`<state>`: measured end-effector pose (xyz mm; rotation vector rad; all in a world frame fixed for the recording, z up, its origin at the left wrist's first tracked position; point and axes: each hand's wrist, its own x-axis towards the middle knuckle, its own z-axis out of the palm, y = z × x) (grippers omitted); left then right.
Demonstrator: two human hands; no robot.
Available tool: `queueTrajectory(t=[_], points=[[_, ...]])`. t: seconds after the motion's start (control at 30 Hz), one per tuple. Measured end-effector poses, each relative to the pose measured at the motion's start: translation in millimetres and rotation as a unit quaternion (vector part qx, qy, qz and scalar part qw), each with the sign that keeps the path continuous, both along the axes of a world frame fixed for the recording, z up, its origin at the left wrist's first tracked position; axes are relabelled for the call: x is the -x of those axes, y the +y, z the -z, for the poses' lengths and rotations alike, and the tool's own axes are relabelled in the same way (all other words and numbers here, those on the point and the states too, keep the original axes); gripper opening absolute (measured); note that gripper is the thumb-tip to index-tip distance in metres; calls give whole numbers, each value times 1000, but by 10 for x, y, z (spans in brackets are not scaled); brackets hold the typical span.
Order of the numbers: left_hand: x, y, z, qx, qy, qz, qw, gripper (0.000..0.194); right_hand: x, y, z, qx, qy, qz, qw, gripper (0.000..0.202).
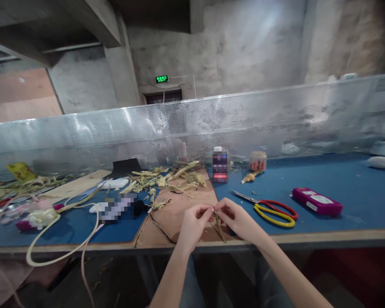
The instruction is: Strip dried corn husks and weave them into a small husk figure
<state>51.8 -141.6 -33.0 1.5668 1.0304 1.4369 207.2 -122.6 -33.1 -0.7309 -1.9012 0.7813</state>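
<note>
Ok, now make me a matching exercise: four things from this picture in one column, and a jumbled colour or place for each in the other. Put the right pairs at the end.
Things
1. Scissors
2. Oblong pack
3. Exit sign
4. Thin strip

Colours and places
A. Lit green, up on the wall
B. Hanging where the left hand and right hand meet
C. Red and yellow handles
D. Purple

Right pairs: 1-C, 2-D, 3-A, 4-B
</note>
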Motion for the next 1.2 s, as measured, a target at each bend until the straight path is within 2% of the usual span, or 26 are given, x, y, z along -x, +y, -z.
queueTrajectory(t=[0.1, 0.3, 0.53, 0.67, 1.0, 1.1, 1.2], points=[[9, 4, 2, -5, 2, -8, 1000, 25, -1, 0, -19, -13, -5, 2, 1000, 18], [11, 15, 15, -10, -7, -29, 1000, 22, 2, 5, -6, 18, 8, -23, 1000, 21], [5, 12, 3, 0, 18, 7, 1000, 27, -34, -8, -9, 7, -4, -19, 1000, 20], [6, 32, 24, -17, 33, -26, 999, 22, -34, -2, -2, 8, -2, -23, 1000, 20], [-31, -9, 13, -45, 26, -68, 996, 15, -23, -47, -46, 99, 38, -90, 990, 23], [5, -59, -12, -37, 19, -31, 999, 19, -66, -70, -62, 103, 48, -97, 989, 24], [89, -128, -77, -17, 54, 55, 997, 34, -124, -109, -79, 115, 49, -113, 986, 24]])
